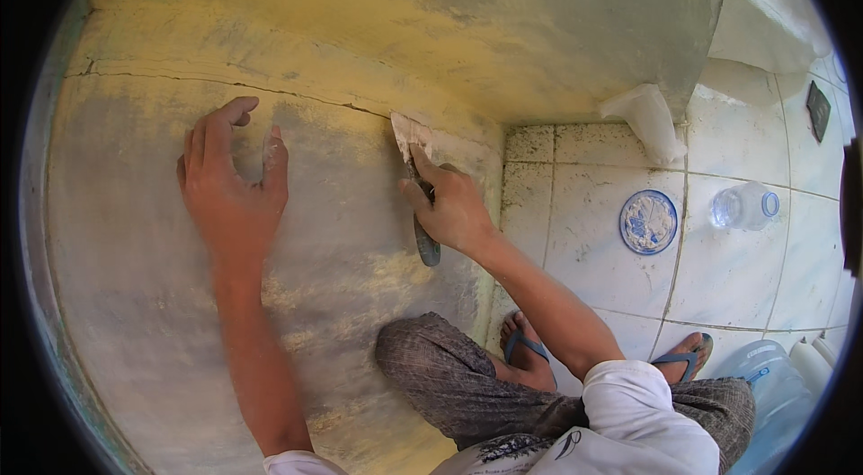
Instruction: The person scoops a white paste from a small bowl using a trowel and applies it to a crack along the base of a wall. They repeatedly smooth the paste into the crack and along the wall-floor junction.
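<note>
Black-handled metal scraper (411,131) grasped by right hand (457,210); left hand (235,192) empty, at nine o'clock; thin dark crack (349,106) could be widened by overpressing.

right hand (457,207): putty knife (411,132) at crack (348,106) | left hand (232,196): curled

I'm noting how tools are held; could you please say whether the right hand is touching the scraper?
Touching: the head view plainly shows the right hand gripping the scraper, its thumb across the dark handle.
</note>
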A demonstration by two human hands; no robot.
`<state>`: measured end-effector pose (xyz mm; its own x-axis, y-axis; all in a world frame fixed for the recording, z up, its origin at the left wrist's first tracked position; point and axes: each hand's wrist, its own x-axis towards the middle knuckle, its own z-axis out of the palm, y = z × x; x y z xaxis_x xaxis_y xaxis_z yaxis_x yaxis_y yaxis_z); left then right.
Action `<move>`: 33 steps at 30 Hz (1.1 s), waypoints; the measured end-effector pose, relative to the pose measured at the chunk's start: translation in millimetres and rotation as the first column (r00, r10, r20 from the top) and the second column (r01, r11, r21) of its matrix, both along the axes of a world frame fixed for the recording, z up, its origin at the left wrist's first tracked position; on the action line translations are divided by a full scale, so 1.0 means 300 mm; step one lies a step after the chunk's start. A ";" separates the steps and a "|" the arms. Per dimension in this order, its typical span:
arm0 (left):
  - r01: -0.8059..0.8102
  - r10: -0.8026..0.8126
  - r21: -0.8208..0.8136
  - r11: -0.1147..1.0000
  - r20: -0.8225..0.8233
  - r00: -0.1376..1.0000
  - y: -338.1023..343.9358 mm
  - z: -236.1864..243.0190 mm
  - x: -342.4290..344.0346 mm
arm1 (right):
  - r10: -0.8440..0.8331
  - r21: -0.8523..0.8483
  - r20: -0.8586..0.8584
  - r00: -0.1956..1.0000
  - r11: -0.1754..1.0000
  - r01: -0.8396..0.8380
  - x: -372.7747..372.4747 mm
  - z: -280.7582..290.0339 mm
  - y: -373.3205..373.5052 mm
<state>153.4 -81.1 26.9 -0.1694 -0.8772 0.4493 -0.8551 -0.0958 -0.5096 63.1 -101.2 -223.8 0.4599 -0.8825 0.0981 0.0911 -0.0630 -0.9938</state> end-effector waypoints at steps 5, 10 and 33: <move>-0.001 -0.005 0.049 0.999 0.133 0.991 0.022 0.032 0.052 | 0.061 0.023 0.024 0.998 0.998 -0.062 0.078 0.040 0.035; 0.084 -0.080 -0.015 0.996 0.176 0.981 0.019 0.028 0.049 | 0.226 -0.041 -0.022 0.974 0.973 -0.227 -0.074 -0.016 0.010; 0.073 -0.064 -0.068 0.995 0.123 0.990 -0.025 -0.052 0.082 | 0.105 -0.043 0.049 0.993 0.994 -0.103 -0.011 -0.060 -0.078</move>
